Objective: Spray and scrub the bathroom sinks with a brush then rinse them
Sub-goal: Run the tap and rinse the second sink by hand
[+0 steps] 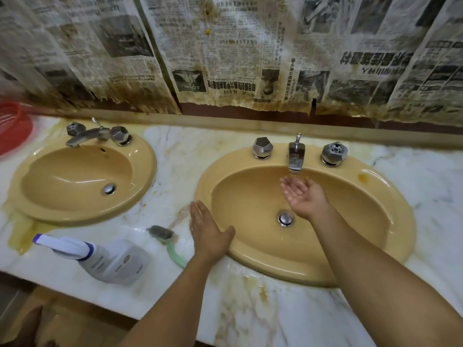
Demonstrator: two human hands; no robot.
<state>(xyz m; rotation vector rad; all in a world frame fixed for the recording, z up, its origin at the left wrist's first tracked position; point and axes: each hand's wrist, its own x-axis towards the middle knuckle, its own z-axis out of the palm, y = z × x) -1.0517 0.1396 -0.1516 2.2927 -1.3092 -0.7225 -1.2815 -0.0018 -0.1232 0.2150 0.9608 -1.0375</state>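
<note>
We held our right hand [303, 196] palm up, fingers loosely cupped, inside the glossy mustard oval right sink [400, 234], just under its chrome spout [295, 156]. Our left hand [208, 234] lay flat, fingers together, on that sink's left rim. Left of the sink, on the veined, stained marble counter [275, 309], lay the bristly green-handled brush [165, 236], the white plastic spray bottle [112, 259], and the matching left sink [147, 156].
</note>
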